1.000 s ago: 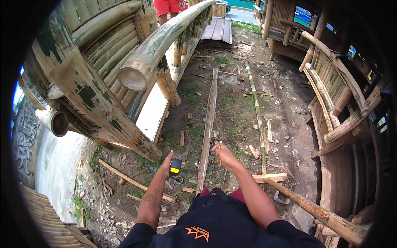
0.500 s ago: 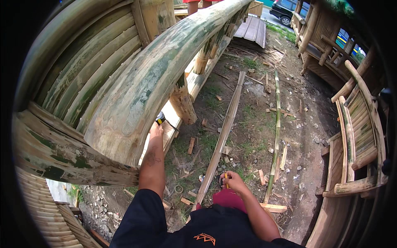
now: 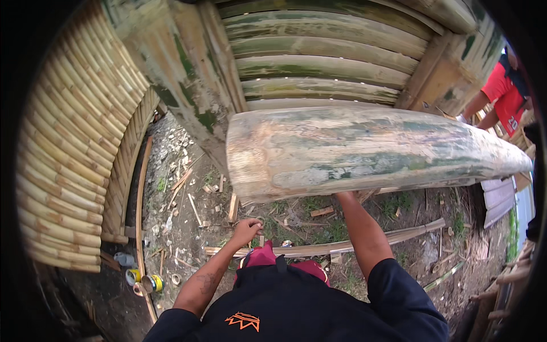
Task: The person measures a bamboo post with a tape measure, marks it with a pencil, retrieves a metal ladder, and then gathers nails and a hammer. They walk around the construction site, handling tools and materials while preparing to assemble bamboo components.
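Observation:
A thick, pale bamboo rail point(image 3: 364, 151) with green patches stretches across in front of me, its cut end at the left. My right hand point(image 3: 343, 196) reaches beneath this rail; its fingers are hidden there, so what it touches does not show. Left of my body, below the rail's cut end, my left hand point(image 3: 246, 230) hangs with bent fingers drawn together. Whatever may be inside those fingers is too small to make out. A long split bamboo strip point(image 3: 364, 243) lies on the ground before me, between my two arms.
A bamboo post point(image 3: 179, 74) meets the rail's left end, with a slatted back panel point(image 3: 325, 51) behind. Bamboo slatting point(image 3: 74, 154) rises at far left, near yellow-labelled cans point(image 3: 152, 283). A person in red point(image 3: 504, 97) stands at far right. Wood offcuts litter the ground.
My view has swung left. My left hand has withdrawn from under the rail, where it held a tape measure. The right hand, which held a yellow pencil, now reaches under the rail.

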Available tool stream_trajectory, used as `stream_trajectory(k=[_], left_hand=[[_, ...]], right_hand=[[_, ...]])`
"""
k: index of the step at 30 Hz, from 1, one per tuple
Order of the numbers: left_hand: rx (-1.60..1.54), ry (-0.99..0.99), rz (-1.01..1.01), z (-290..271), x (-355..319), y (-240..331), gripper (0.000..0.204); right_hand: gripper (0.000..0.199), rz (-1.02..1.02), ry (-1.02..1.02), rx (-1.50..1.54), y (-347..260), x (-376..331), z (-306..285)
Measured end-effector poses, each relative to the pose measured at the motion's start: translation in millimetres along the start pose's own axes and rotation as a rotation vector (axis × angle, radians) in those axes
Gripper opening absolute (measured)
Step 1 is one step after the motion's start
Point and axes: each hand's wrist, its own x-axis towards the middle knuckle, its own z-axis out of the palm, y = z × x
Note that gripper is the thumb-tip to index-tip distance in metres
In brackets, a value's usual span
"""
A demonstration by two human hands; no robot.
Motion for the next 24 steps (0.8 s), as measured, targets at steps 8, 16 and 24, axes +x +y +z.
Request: stream_trajectory(k=[8,16,24], left_hand=[[-0.225,0.847,-0.373,-50,-206,-155,0.023],[-0.526,1.245,-0.394,-4,-341,-209,0.020],[-0.571,1.553,-0.274,15,-428,-210,0.021]], right_hand=[[0.041,-0.110,0.204,-0.538,-59,-31,-25],[0.033,-0.760,-0.605,0.244,-236,-268,72],[0.023,-1.513,-1.394,0.387,-423,-490,119]])
